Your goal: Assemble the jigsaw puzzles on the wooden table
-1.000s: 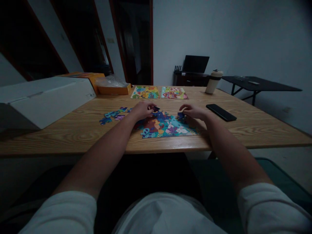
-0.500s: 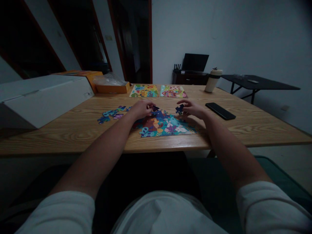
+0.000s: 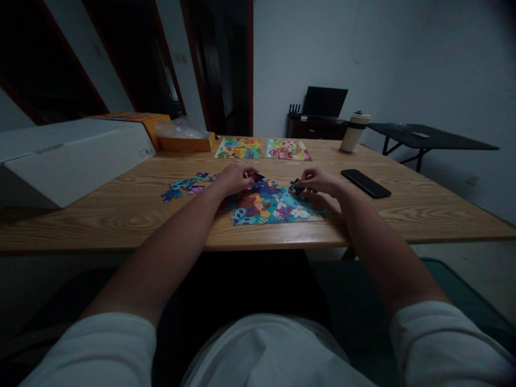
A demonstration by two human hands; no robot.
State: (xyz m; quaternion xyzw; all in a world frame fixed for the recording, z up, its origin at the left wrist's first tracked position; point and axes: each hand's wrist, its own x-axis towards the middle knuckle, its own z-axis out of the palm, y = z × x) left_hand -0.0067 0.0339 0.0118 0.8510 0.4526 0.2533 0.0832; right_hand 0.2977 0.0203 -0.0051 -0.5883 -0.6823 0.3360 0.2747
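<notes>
A partly joined jigsaw puzzle (image 3: 278,209) with rabbits and plants lies near the table's front edge. My left hand (image 3: 237,179) is closed on a dark puzzle piece (image 3: 258,177) over the puzzle's far left part. Just above its far right edge, my right hand (image 3: 320,181) pinches another dark puzzle piece (image 3: 297,187), held at a tilt. Several loose puzzle pieces (image 3: 183,185) in blue and purple lie left of my left hand, some partly behind the forearm.
Two finished puzzles (image 3: 239,148) lie farther back. A black phone (image 3: 365,183) is right of my right hand, with a cream tumbler (image 3: 355,132) behind it. A white box (image 3: 80,158) and an orange box tray (image 3: 187,143) holding clear plastic stand on the left.
My right hand has lowered slightly toward the puzzle and turned its piece, and its fingers are closer together. My left hand stays almost in place.
</notes>
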